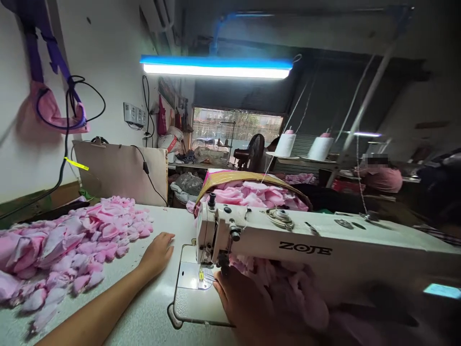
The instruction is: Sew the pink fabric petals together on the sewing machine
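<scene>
My left hand lies on the white table left of the sewing machine, fingers stretched out, with nothing in it. A pile of pink and white fabric pieces spreads along the table beyond and left of that arm. My right hand is under the machine's head, its fingertips close together beside the presser foot and needle plate. Shadow hides part of this hand, and whatever is between its fingers cannot be made out. More pink fabric lies behind it, beneath the machine arm.
Behind the machine stands an open container filled with pink fabric. White thread cones sit on a stand, threads running down. A lit tube lamp hangs overhead. A board and cables stand by the left wall. Another person is at the right.
</scene>
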`<state>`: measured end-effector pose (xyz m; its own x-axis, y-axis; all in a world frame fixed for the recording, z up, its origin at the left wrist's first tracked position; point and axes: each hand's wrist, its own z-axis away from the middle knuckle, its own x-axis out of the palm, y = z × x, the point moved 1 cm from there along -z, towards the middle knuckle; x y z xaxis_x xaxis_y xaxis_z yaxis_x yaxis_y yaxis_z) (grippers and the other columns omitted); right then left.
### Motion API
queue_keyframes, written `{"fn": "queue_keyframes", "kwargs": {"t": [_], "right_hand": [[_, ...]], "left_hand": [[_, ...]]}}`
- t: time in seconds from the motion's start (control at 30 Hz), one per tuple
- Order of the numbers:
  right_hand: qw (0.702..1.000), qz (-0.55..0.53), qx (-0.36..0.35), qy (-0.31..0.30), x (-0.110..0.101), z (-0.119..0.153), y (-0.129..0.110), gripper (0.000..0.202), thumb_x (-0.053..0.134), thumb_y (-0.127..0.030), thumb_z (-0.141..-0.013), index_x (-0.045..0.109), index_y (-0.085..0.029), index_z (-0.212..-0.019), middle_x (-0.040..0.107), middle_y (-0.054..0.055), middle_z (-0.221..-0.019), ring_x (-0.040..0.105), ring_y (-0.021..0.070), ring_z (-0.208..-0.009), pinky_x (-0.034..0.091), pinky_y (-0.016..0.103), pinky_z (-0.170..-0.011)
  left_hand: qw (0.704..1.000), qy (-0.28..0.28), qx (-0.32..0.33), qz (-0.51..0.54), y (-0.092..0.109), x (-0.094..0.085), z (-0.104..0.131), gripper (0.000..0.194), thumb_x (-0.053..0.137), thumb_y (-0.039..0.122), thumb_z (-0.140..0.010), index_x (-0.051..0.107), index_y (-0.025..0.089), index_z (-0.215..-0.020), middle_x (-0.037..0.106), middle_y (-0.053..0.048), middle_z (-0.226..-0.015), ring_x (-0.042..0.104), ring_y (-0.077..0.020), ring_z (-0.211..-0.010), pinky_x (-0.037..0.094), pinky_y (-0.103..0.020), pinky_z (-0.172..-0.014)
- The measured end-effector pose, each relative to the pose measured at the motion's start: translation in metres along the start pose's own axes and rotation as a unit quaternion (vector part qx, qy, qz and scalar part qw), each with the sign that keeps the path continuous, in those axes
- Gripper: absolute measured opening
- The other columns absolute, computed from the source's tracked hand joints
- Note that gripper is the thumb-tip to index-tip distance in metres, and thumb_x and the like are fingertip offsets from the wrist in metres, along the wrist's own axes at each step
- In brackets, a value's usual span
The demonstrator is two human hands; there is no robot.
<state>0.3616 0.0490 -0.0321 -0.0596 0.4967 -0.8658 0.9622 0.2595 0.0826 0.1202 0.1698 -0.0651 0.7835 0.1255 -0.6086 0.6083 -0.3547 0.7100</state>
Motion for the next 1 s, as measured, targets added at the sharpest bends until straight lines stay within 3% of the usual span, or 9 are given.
{"fn": "queue_keyframes", "kwargs": {"t": [0.2, 0.43, 0.63, 0.73, 0.83, 0.9, 1.0], "right_hand": [[0.998, 0.023, 0.004, -0.064, -0.002, -0.003, -0.004, 0.014, 0.052, -0.021, -0.087, 0.066, -0.02, -0.087, 0.069, 0.006, -0.081, 0.064, 0.0211, -0.069, 0.044, 0.031, -0.062], [0.98, 0.03, -0.104, -0.165, -0.012, -0.013, -0.002, 0.018, 0.048, -0.021, -0.091, 0.065, -0.015, -0.09, 0.067, 0.01, -0.084, 0.063, 0.0206, -0.072, 0.043, 0.03, -0.058], [0.966, 0.009, -0.159, -0.206, -0.055, -0.009, 0.015, 0.021, 0.043, -0.021, -0.094, 0.063, -0.017, -0.1, 0.065, 0.008, -0.104, 0.058, 0.0195, -0.094, 0.044, 0.03, -0.075], [0.974, 0.026, -0.115, -0.191, -0.081, 0.003, 0.032, 0.033, 0.035, -0.03, -0.097, 0.058, -0.013, -0.115, 0.06, 0.015, -0.115, 0.058, 0.0231, -0.096, 0.043, 0.034, -0.076], [0.983, 0.047, -0.013, -0.176, -0.096, 0.023, 0.051, 0.038, 0.039, -0.038, -0.095, 0.059, -0.012, -0.114, 0.064, 0.017, -0.106, 0.06, 0.0251, -0.092, 0.041, 0.033, -0.074], [0.982, 0.052, 0.028, -0.18, -0.098, 0.037, 0.059, 0.035, 0.044, -0.039, -0.093, 0.062, -0.014, -0.109, 0.066, 0.014, -0.101, 0.061, 0.0239, -0.089, 0.041, 0.031, -0.072], [0.98, 0.043, 0.047, -0.189, -0.088, 0.054, 0.059, 0.031, 0.047, -0.041, -0.092, 0.062, -0.019, -0.108, 0.065, 0.01, -0.109, 0.061, 0.0211, -0.093, 0.041, 0.027, -0.073]], "left_hand": [[0.988, -0.021, 0.067, -0.135, 0.002, -0.004, 0.004, 0.033, 0.05, 0.009, -0.083, 0.058, 0.014, -0.114, 0.059, -0.01, -0.113, 0.055, -0.0218, -0.107, 0.041, -0.04, -0.098], [0.967, -0.042, 0.104, -0.229, -0.006, -0.003, 0.002, 0.034, 0.041, 0.018, -0.088, 0.056, 0.01, -0.117, 0.058, -0.014, -0.117, 0.054, -0.0239, -0.109, 0.041, -0.04, -0.098], [0.95, -0.06, 0.138, -0.275, -0.012, -0.006, -0.001, 0.042, 0.033, 0.027, -0.086, 0.058, 0.009, -0.115, 0.058, -0.016, -0.117, 0.055, -0.0288, -0.108, 0.043, -0.042, -0.095], [0.943, -0.065, 0.143, -0.294, -0.013, -0.006, -0.002, 0.044, 0.032, 0.029, -0.086, 0.058, 0.011, -0.117, 0.057, -0.015, -0.118, 0.056, -0.0301, -0.108, 0.045, -0.043, -0.091], [0.938, -0.065, 0.142, -0.308, -0.013, -0.005, 0.0, 0.045, 0.031, 0.03, -0.086, 0.057, 0.012, -0.119, 0.057, -0.015, -0.12, 0.056, -0.0312, -0.107, 0.047, -0.044, -0.086], [0.937, -0.066, 0.143, -0.312, -0.013, -0.005, 0.001, 0.046, 0.03, 0.03, -0.086, 0.057, 0.013, -0.119, 0.058, -0.015, -0.12, 0.057, -0.031, -0.106, 0.047, -0.044, -0.084], [0.935, -0.07, 0.145, -0.315, -0.012, -0.005, 0.003, 0.046, 0.03, 0.03, -0.087, 0.058, 0.014, -0.119, 0.057, -0.014, -0.121, 0.057, -0.0302, -0.106, 0.047, -0.043, -0.086]]}}
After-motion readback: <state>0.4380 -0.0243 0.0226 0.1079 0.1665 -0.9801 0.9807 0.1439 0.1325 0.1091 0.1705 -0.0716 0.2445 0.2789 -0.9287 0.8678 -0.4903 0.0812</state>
